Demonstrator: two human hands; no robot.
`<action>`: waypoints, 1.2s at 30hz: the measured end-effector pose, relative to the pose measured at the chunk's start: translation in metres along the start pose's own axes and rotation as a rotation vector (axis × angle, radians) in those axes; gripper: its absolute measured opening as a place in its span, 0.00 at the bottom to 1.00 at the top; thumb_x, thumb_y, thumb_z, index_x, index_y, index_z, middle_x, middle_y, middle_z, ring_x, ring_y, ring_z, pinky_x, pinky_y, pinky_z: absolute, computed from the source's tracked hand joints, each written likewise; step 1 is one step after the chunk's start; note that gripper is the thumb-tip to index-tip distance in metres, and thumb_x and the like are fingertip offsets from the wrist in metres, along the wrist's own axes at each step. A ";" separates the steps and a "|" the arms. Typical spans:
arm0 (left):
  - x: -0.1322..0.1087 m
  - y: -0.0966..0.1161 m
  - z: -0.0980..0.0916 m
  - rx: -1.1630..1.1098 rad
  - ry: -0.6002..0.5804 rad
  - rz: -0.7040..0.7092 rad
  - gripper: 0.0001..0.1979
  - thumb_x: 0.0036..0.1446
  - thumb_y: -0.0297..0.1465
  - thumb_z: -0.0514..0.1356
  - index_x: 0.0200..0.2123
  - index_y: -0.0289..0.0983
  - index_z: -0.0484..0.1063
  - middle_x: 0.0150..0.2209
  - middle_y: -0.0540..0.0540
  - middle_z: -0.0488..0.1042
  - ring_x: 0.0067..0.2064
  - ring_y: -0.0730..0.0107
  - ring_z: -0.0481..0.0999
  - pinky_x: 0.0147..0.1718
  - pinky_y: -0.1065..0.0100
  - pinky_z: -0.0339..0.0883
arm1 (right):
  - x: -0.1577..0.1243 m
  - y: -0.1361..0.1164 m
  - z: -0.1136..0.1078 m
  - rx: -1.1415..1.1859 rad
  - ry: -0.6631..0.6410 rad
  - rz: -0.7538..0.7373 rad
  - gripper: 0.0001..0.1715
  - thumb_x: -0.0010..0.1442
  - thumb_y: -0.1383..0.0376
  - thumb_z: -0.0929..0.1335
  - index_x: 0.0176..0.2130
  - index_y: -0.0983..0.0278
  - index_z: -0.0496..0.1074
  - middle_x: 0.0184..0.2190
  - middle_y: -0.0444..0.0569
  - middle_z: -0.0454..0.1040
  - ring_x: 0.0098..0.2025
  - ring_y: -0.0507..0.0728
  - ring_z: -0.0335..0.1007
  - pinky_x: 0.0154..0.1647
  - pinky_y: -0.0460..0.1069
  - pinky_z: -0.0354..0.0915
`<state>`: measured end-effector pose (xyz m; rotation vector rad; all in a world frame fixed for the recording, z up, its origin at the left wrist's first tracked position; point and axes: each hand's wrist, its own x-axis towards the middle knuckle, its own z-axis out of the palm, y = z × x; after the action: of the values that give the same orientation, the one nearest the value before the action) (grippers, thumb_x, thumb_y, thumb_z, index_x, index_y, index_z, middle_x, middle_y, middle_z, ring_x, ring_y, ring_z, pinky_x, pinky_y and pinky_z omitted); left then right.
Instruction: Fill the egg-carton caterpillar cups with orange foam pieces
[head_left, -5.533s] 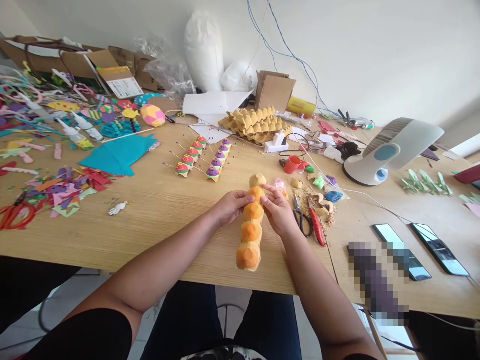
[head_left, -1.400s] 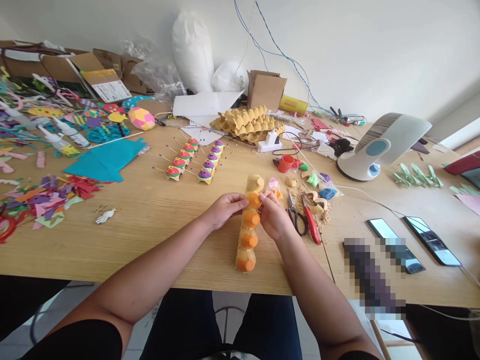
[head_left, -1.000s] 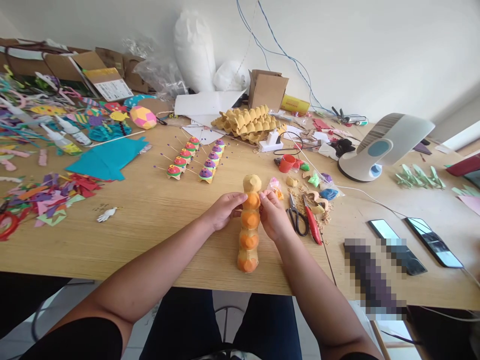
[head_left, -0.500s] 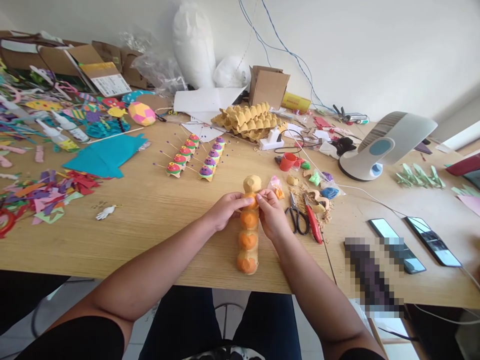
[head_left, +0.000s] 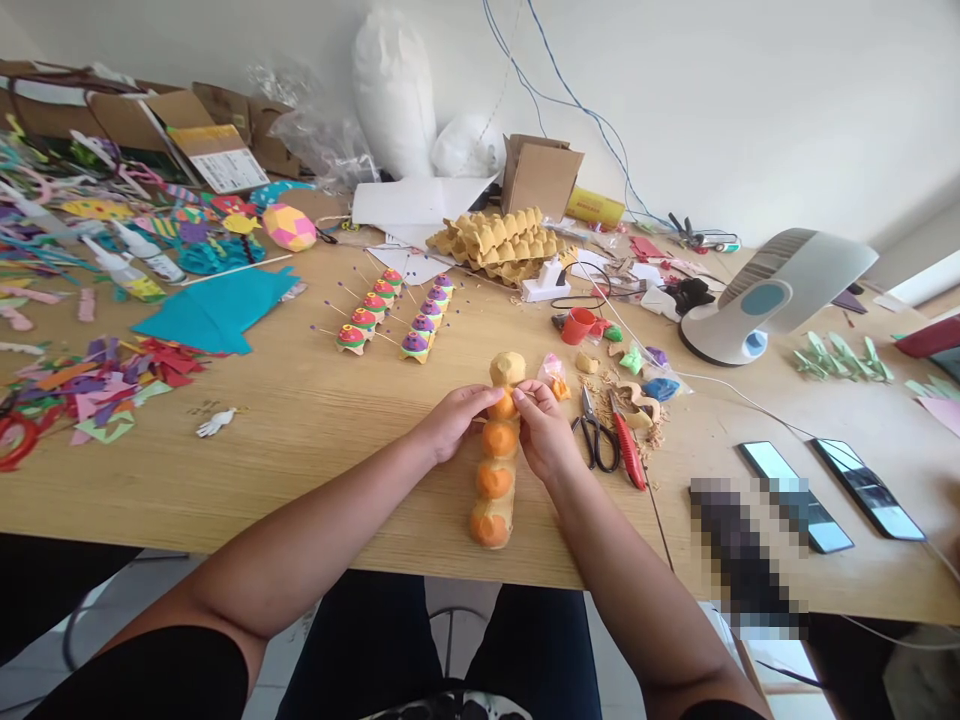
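Note:
A strip of egg-carton cups point(head_left: 495, 470) with orange tops lies lengthwise near the front edge of the wooden table point(head_left: 315, 430); its far cup is bare cardboard. My left hand point(head_left: 454, 420) and my right hand point(head_left: 544, 430) grip the strip from both sides, fingertips pinched together over the second cup from the far end. Both hands are closed on the strip. A small clear bag of orange bits point(head_left: 555, 375) lies just beyond my right hand.
Black scissors point(head_left: 592, 440) and a red-handled cutter point(head_left: 626, 450) lie right of my hand among cardboard shavings. Two finished coloured strips point(head_left: 397, 315), teal paper point(head_left: 217, 310), paper scraps point(head_left: 97, 385), egg cartons point(head_left: 499, 240), a desk fan point(head_left: 772, 295) and two phones point(head_left: 832, 490) surround them.
The strip has tilted slightly back and forth in my hands and stays in the same place. My fingertips have closed in over the second cup's top.

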<state>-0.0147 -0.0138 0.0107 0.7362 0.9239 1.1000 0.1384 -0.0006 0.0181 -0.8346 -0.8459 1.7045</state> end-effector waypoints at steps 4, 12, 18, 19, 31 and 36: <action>0.000 0.002 0.000 -0.139 -0.078 -0.051 0.21 0.49 0.46 0.73 0.37 0.36 0.78 0.33 0.49 0.78 0.33 0.70 0.74 0.33 0.69 0.65 | 0.001 -0.001 0.000 0.070 -0.035 0.011 0.21 0.51 0.59 0.80 0.37 0.58 0.69 0.29 0.38 0.74 0.28 0.50 0.68 0.30 0.45 0.64; 0.003 0.004 -0.006 -0.328 -0.174 -0.161 0.17 0.50 0.40 0.73 0.39 0.36 0.80 0.35 0.46 0.81 0.33 0.66 0.77 0.35 0.67 0.69 | 0.001 -0.003 0.001 0.146 -0.035 0.058 0.20 0.52 0.61 0.79 0.35 0.58 0.65 0.30 0.38 0.73 0.29 0.50 0.68 0.30 0.44 0.66; 0.005 0.000 -0.010 -0.353 -0.186 -0.175 0.14 0.52 0.40 0.72 0.38 0.38 0.80 0.35 0.47 0.81 0.33 0.67 0.77 0.35 0.67 0.68 | 0.000 -0.004 0.002 0.197 -0.043 0.093 0.17 0.54 0.62 0.78 0.34 0.59 0.67 0.28 0.38 0.71 0.28 0.49 0.67 0.29 0.43 0.66; 0.006 0.000 -0.010 -0.355 -0.194 -0.176 0.15 0.53 0.41 0.72 0.39 0.38 0.80 0.35 0.47 0.82 0.33 0.67 0.77 0.35 0.66 0.69 | 0.000 -0.004 0.002 0.201 -0.040 0.092 0.17 0.54 0.64 0.78 0.34 0.60 0.67 0.29 0.38 0.72 0.28 0.49 0.67 0.29 0.43 0.66; 0.010 0.002 -0.011 -0.024 -0.045 0.081 0.22 0.41 0.41 0.79 0.34 0.34 0.79 0.32 0.49 0.79 0.30 0.73 0.75 0.33 0.70 0.67 | 0.004 -0.007 -0.005 0.166 -0.035 0.064 0.22 0.50 0.58 0.80 0.36 0.59 0.68 0.31 0.39 0.74 0.30 0.49 0.69 0.29 0.43 0.68; 0.013 -0.001 -0.011 0.002 0.036 0.134 0.23 0.40 0.44 0.78 0.33 0.35 0.78 0.30 0.49 0.79 0.30 0.73 0.75 0.32 0.71 0.67 | 0.000 -0.012 -0.003 -0.104 -0.123 -0.024 0.25 0.53 0.55 0.79 0.45 0.56 0.67 0.35 0.40 0.77 0.33 0.51 0.72 0.32 0.45 0.68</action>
<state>-0.0221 -0.0011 0.0016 0.7910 0.9170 1.2337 0.1463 0.0022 0.0266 -0.7924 -1.0314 1.7160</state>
